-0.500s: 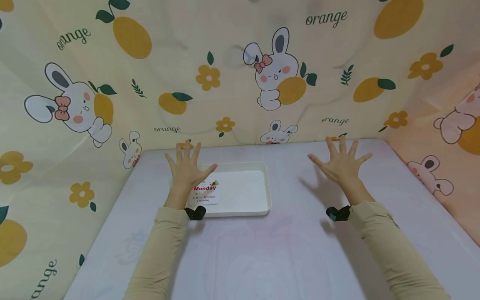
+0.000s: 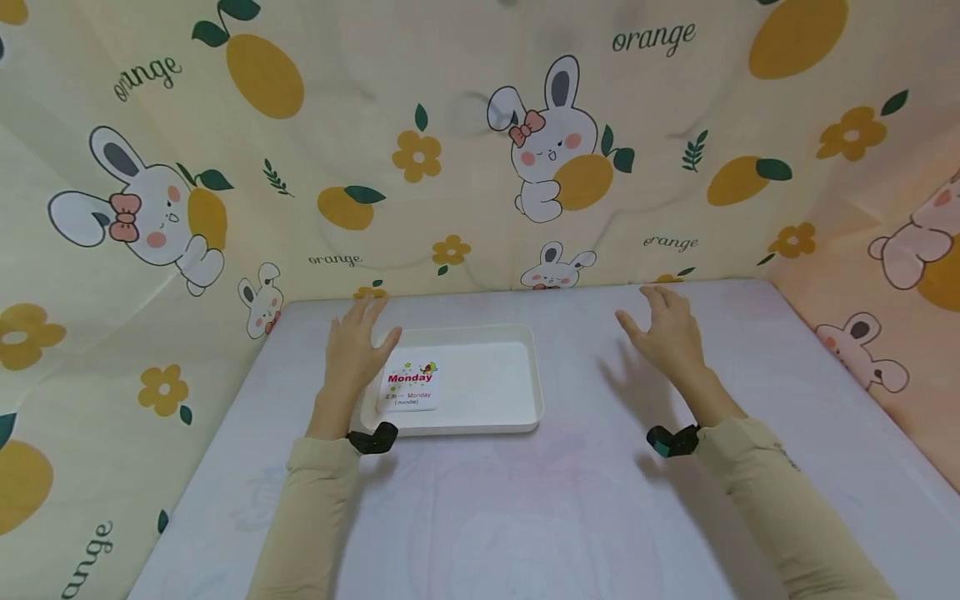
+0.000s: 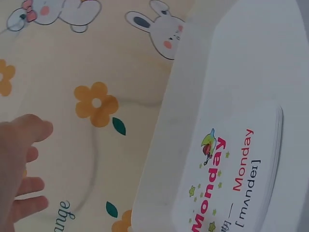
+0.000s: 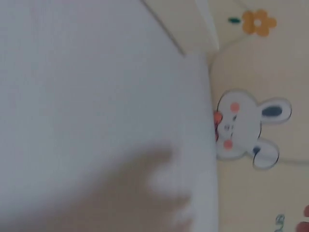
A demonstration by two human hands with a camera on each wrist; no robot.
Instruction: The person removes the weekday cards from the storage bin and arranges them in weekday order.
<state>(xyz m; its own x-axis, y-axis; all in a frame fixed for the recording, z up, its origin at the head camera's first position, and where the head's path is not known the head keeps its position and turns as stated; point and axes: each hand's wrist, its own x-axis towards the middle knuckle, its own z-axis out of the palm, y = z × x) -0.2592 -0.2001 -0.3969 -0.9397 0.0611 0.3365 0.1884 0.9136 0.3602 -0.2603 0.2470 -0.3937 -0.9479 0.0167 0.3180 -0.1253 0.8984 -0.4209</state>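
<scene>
My left hand is raised at the left end of a white tray, fingers relaxed and thumb held apart, with nothing in it. In the tray's left part lies a stack of white cards, the top one printed "Monday" in red with a small cartoon picture. To the right of the tray, my right hand is raised over the table, its fingers loosely bent and holding nothing. The right wrist view catches just a sliver of fingertips and the hand's shadow on the table.
A white cloth covers the table. Behind it and along both sides hangs a cream curtain printed with rabbits, oranges and flowers. Each wrist wears a black strap-on camera, the left one near the tray's front left corner.
Both hands have gone from widely spread fingers to relaxed ones and turned more sideways. The left hand has shifted left, uncovering more of the top card.
</scene>
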